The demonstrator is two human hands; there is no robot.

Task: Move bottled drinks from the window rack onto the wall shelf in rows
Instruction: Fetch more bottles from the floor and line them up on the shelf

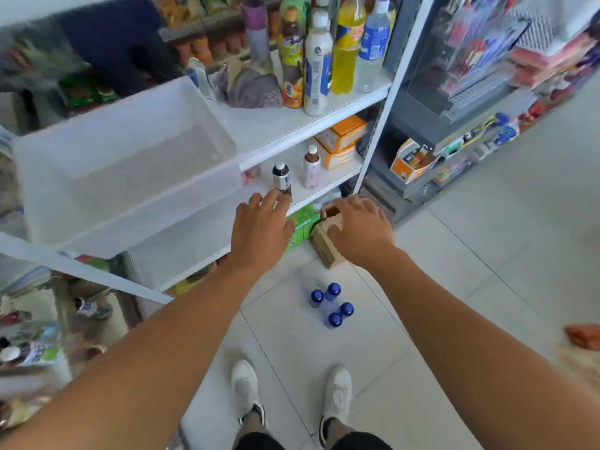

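Left hand at dark bottle, grip unclear, right hand grasping cardboard box

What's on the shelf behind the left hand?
A dark bottle, base covered by the left hand; a pink bottle beside it; orange boxes further back. The bin hides most of a pinkish item.

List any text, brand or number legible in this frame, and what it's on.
No text is legible.
Yellow bottle label: red lettering, blurred.
White bottle, blue label: blurred.
Dark bottle at the left hand: label too small.
Orange boxes: unreadable.
Brown carton in the right hand: no print seen.
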